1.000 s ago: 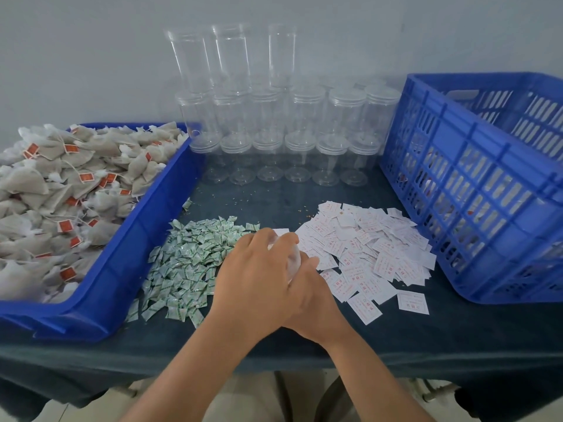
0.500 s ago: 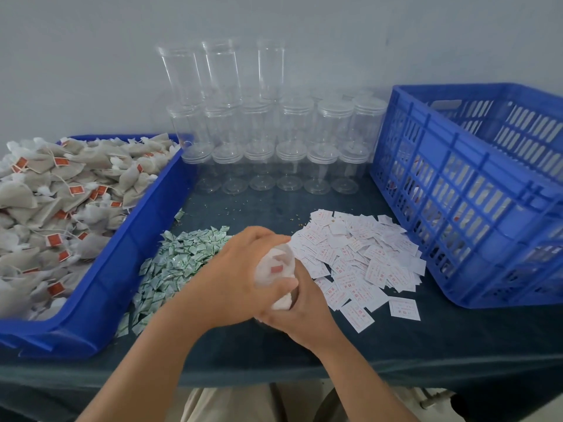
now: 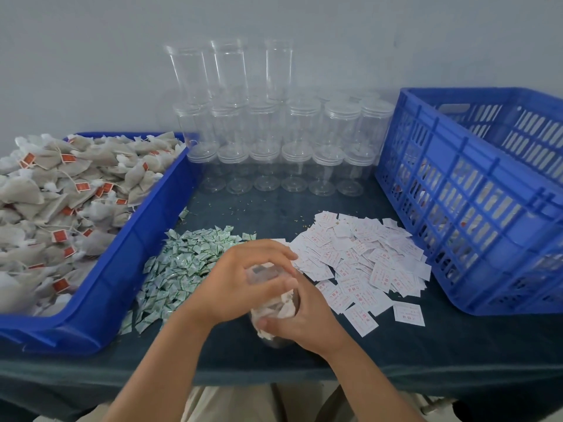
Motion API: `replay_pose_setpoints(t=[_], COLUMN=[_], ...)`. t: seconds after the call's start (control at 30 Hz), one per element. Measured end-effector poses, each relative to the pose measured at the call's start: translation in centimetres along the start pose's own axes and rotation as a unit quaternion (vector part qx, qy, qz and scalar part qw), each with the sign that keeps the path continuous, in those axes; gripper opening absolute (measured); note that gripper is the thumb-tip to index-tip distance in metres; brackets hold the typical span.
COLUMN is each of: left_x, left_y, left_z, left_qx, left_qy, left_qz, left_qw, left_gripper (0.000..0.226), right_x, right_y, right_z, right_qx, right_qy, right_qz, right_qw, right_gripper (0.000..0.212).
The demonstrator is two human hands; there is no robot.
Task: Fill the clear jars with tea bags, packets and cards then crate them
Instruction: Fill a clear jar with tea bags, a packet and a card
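Observation:
A clear jar [image 3: 275, 306] stuffed with white tea bags stands tilted on the table's near edge. My left hand [image 3: 240, 281] curls over its top and grips the clear lid [image 3: 264, 272]. Around the jar's lower body wraps my right hand [image 3: 307, 319]. Left of the hands lies a heap of green packets [image 3: 179, 269]; on the right spreads a pile of white cards [image 3: 365, 263] printed in red. Tea bags [image 3: 61, 202] with red tags fill the blue tray [image 3: 146, 239] at the left. A tall blue slatted crate [image 3: 475, 202] stands at the right.
Stacked rows of empty clear jars [image 3: 274, 147] line the back wall between tray and crate. A dark cloth [image 3: 457, 345] covers the table. Crumbs dot the strip of cloth behind the two piles. One card [image 3: 408, 313] lies apart near the crate.
My left hand has shifted round on the jar's top, and more of the jar now shows between my hands. The camera has tipped slightly; the piles have not moved.

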State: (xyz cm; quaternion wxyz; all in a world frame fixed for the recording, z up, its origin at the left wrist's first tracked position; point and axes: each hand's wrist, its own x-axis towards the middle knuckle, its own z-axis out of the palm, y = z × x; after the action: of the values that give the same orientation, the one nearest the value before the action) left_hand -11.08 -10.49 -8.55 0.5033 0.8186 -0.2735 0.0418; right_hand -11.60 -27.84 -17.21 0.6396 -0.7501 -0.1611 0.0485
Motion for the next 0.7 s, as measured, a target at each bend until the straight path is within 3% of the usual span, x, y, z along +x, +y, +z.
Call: replay_pose_setpoints(t=[0.13,0.23,0.33,0.4,0.5,0.6,0.7], left_x=[-1.7,-2.9,-2.8,-2.3,-1.2,-0.2,-0.1], left_y=[-1.3,-1.6,-0.5,0.8,2.4,2.5,1.3], left_z=[0.3,0.9,1.2,1.9,3.7,5.0,4.8], left_qx=[0.062,-0.056,-0.055,-0.004,0.214,0.303,0.282], left_qy=[0.154,0.249,0.234,0.199,0.149,0.18,0.205], left_qz=[-0.052,-0.142,-0.169,-0.194,-0.257,-0.233,-0.177], left_qw=[0.985,0.956,0.956,0.961,0.931,0.907,0.92], left_gripper=[0.055,0.045,0.033,0.064,0.104,0.08,0.047], right_x=[0.1,0.1,0.1,0.1,0.1,0.0,-0.3], right_y=[-0.4,-0.4,0.0,0.1,-0.2,-0.4,-0.1], right_z=[0.0,0.0,0.2,0.7,1.2,1.0,0.5], right_qx=[0.081,0.1,0.065,0.004,-0.107,-0.132,-0.109], right_qy=[0.037,0.088,0.09,0.076,0.058,0.053,0.054], right_qz=[-0.016,-0.024,-0.022,-0.023,-0.046,-0.041,-0.014], right_qw=[0.996,0.991,0.994,0.997,0.991,0.989,0.992], right_gripper=[0.067,0.07,0.075,0.074,0.071,0.061,0.063])
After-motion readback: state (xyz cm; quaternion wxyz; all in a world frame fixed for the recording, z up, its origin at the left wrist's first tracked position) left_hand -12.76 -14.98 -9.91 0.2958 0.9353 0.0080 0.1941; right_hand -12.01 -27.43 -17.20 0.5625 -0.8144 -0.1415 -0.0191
